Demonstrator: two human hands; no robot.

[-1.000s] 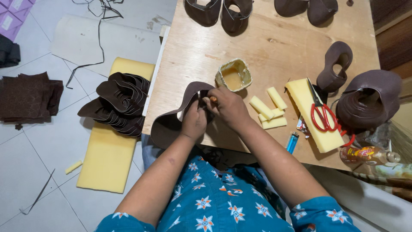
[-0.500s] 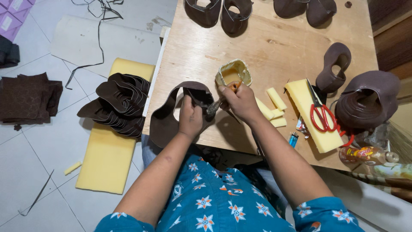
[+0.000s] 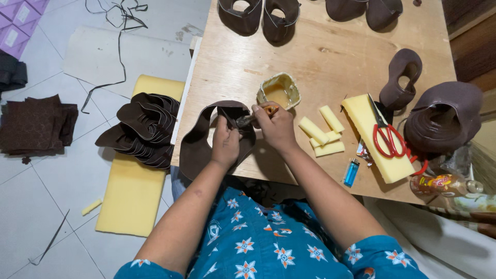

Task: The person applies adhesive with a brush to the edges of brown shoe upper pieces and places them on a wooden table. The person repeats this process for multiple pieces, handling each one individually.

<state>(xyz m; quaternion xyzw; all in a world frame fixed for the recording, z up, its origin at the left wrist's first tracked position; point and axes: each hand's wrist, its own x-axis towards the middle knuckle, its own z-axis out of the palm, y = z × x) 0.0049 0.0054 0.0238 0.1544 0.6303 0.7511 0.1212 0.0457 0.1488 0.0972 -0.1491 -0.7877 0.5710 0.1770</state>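
As we look down from above, we see a wooden surface point(image 3: 320, 57) filling the upper middle of the frame. At its lower-left edge lies a curved brown leather piece point(image 3: 199, 142). The left hand point(image 3: 226, 143) presses down on it, fingers curled and pinching its inner edge. Just right of it, the right hand point(image 3: 276, 126) is closed around a small brush point(image 3: 258, 114) — its tip touches the leather near the left fingers. A glue tin point(image 3: 279, 90) sits just above the right hand. Further right lie yellow foam strips point(image 3: 323, 132), red-handled scissors point(image 3: 385, 132) on a foam block point(image 3: 369, 139) and a blue lighter point(image 3: 351, 172). At left, on the floor, stacked brown leather cut-outs point(image 3: 142, 129) rest on a foam sheet point(image 3: 129, 191).
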